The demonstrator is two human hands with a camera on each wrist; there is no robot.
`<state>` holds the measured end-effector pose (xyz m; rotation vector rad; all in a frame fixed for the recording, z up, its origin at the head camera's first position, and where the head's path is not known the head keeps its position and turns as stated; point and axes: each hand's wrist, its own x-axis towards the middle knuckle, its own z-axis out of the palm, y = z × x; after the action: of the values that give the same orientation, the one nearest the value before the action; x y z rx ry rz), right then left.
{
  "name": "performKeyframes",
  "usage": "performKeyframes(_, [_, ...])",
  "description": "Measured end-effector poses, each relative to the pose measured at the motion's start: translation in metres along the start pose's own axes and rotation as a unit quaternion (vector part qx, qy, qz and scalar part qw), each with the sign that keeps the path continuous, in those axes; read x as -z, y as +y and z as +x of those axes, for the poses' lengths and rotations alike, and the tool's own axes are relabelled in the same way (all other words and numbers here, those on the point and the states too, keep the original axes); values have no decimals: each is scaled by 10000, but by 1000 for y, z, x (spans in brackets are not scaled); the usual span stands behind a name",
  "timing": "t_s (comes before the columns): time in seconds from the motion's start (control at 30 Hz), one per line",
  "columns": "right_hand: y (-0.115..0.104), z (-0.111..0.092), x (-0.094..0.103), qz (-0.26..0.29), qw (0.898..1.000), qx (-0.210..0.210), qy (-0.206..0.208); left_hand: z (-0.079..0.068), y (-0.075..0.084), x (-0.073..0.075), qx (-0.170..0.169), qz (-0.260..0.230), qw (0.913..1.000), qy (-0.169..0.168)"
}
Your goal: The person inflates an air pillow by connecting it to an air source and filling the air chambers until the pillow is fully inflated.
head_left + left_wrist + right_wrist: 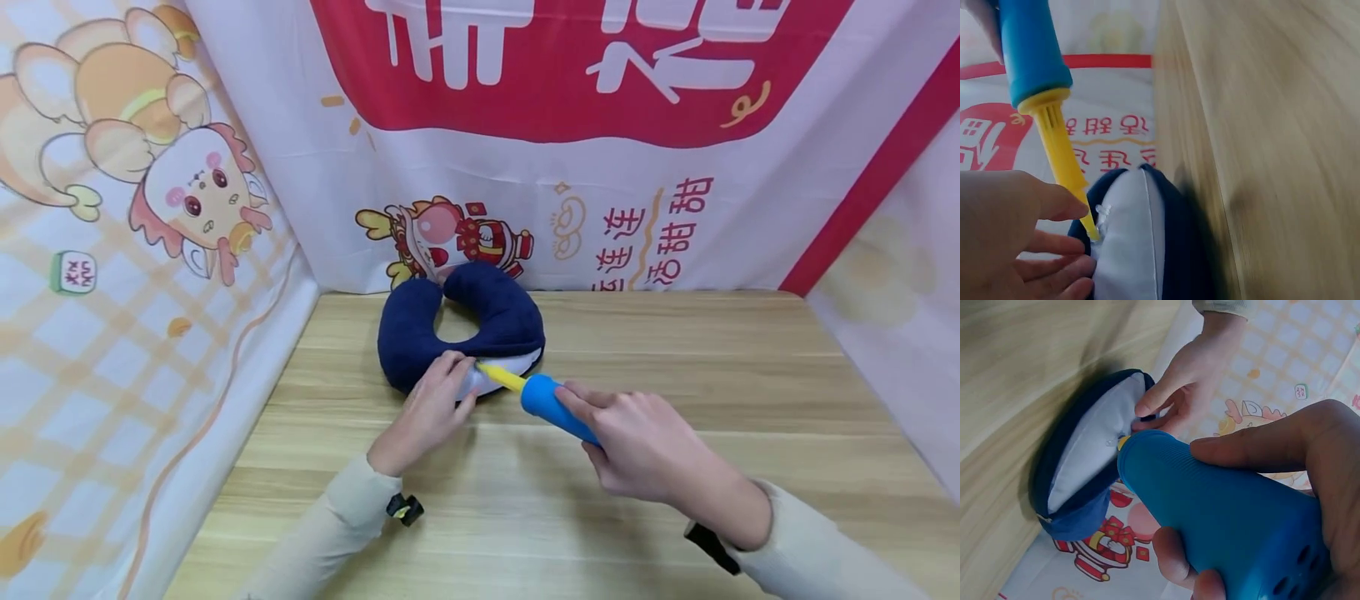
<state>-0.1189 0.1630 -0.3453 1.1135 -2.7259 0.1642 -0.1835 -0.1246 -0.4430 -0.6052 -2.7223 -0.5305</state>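
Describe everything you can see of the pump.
The pump has a partly ribbed blue, plastic-looking body with holes near its rear end and a tapering yellow nozzle. It points forward and left, held above the table in the right hand, its tip at a clear valve on the neck pillow. Left-thumb contact is unclear.

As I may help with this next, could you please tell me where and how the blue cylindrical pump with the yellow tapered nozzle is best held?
Probably by its thick, round blue body, from the person's right, since its rear points away from the navy U-shaped pillow. Fine ribbing should aid grip; the slim yellow nozzle, reaching the white inner cushion, seems best left free.
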Motion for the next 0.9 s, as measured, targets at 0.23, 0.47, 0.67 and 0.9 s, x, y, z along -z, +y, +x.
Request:
performKeyframes(0.23, [6, -3, -4, 69, 9998, -154, -119, 16, -17, -5, -853, 558, 9947, 99])
performKeyframes(0.47, [28, 1, -33, 1, 9967, -671, -456, 32, -32, 0, -1092, 289, 9936, -101])
performKeyframes(0.67, [51, 13, -81, -7, 9933, -1088, -397, 35, -37, 1, -1099, 193, 9933, -305])
performKeyframes(0.9, [61, 34, -111, 157, 9947, -1017, 14, 35, -36, 2, -1054, 44, 9935, -424])
